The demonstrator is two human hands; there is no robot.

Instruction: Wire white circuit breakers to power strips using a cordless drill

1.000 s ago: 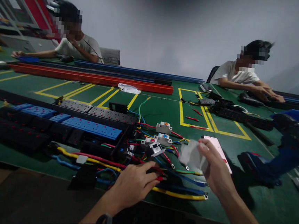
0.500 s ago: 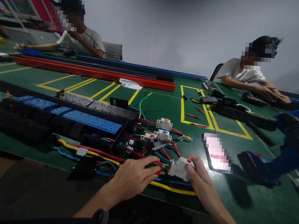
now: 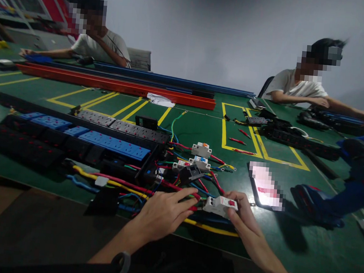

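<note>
A white circuit breaker [image 3: 219, 205] with a red switch is pinched between the thumb and fingers of my right hand [image 3: 248, 218]. Just left of it, my left hand [image 3: 165, 211] closes on a red wire [image 3: 196, 196], whose end is near the breaker's terminal holes. Whether the wire end touches the terminal I cannot tell. Behind my hands lie more white breakers [image 3: 201, 149] joined to red and blue wires, and a small black bracket-like part [image 3: 189, 173]. A thick yellow cable [image 3: 212, 229] runs below the breaker.
Black power strips with blue sockets [image 3: 114, 144] fill the table's left side. A phone [image 3: 265, 186] and a blue power drill [image 3: 330, 192] lie to the right. An orange rail [image 3: 119, 86] stretches across the back. Two co-workers [image 3: 105, 47] sit on the far side.
The breaker has turned in my right hand, so its red switch and terminal holes show more. My left hand stays almost in place. The right co-worker's arm has reached outward to the right.
</note>
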